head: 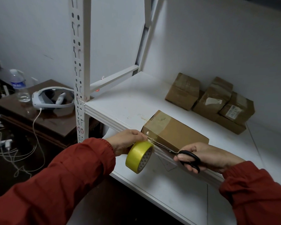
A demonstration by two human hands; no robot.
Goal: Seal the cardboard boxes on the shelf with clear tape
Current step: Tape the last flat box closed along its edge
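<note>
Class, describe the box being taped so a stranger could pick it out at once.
Start at the white shelf. At its front edge one long cardboard box lies alone. Unlike the boxes piled by the back wall, tape stretches from it to a yellow roll.

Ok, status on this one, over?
Left hand grips tape roll. Right hand holds scissors at tape strand off front box. Nothing blocking the cut.

Matt brown cardboard box, glossy yellowish tape roll, smooth white-painted metal shelf, black plastic scissor handles
</note>
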